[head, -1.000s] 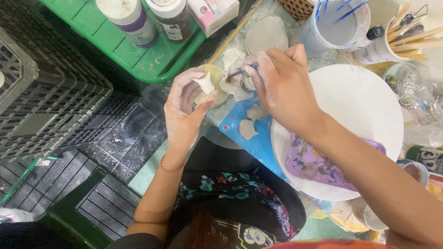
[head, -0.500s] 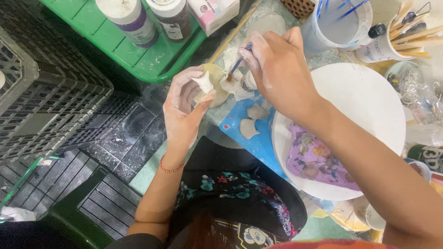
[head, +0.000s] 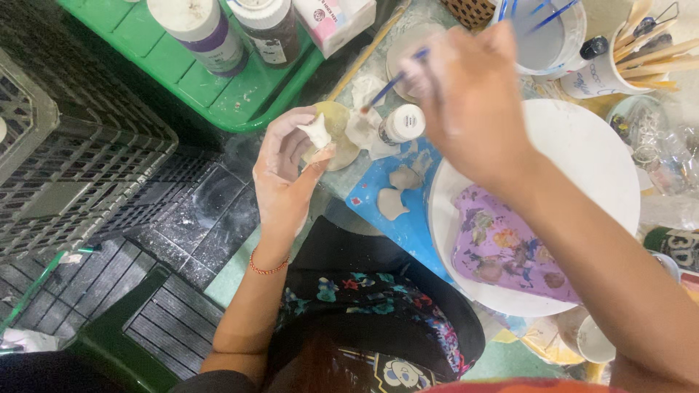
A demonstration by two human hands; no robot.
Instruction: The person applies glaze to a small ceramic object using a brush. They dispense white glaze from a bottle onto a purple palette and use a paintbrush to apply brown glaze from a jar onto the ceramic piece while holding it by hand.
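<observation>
Above the cluttered counter [head: 408, 218], two bare hands were seen from overhead; the left hand [head: 287, 171] was raised over the counter's near edge, its grip clenched on a small white clay piece [head: 318, 134], pinched between thumb and fingertips; a round yellowish sponge [head: 336, 135] was seen directly behind that piece, though whether it was also held could not be told. The right hand [head: 473, 102], blurred, was held higher and further in, its grip closed on a thin blue-handled brush [head: 393, 84]; the brush was angled downward to the left, its tip lying just beside a small white-capped bottle [head: 403, 124] and a crumpled white tissue [head: 362, 129]. Two pale clay fragments [head: 397, 191] were laid on a blue mat [head: 415, 225], between the left hand and a large white round board [head: 582, 160]; a purple flowered cloth [head: 502, 251] was spread on the board's near part. A white cup of water [head: 550, 44] with blue brushes in it was placed beyond the right hand; a container of wooden tools [head: 641, 54] stood beside it. A green tray [head: 240, 94] carrying two paint bottles [head: 233, 33] was set to the left, next to a dark plastic crate [head: 65, 160].
</observation>
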